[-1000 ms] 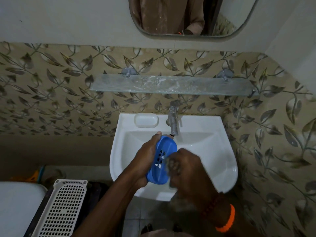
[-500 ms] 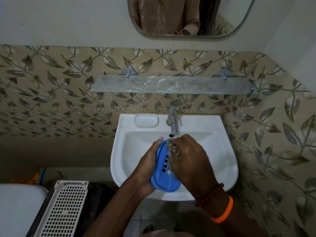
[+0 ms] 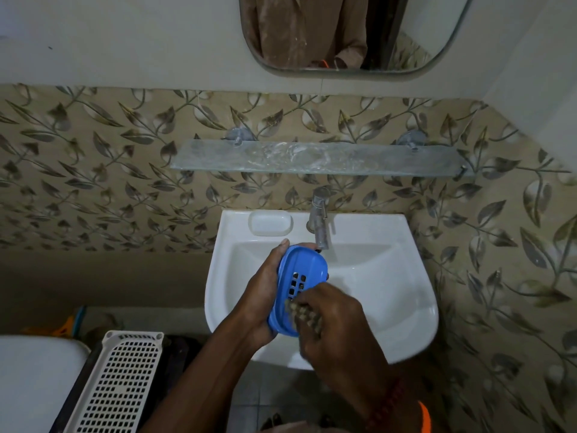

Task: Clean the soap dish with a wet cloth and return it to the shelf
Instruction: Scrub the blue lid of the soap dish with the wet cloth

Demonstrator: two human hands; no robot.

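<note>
A blue oval soap dish (image 3: 304,270) with several drain slots is tilted on edge over the white sink (image 3: 384,295). My left hand (image 3: 265,285) grips it from the left, fingers curled round its rim. My right hand (image 3: 337,320) holds a bunched checked cloth (image 3: 307,317) and presses it against the dish's lower half. The glass shelf (image 3: 318,157) on the tiled wall above the sink is bare.
A metal tap (image 3: 320,220) stands just behind the dish, beside a moulded soap recess (image 3: 270,222). A white perforated basket (image 3: 118,382) and a white toilet tank (image 3: 34,376) sit lower left. A mirror (image 3: 352,32) hangs above the shelf.
My right hand with the cloth slid up the dish towards the tap, then back down to its lower half. The left hand kept its grip.
</note>
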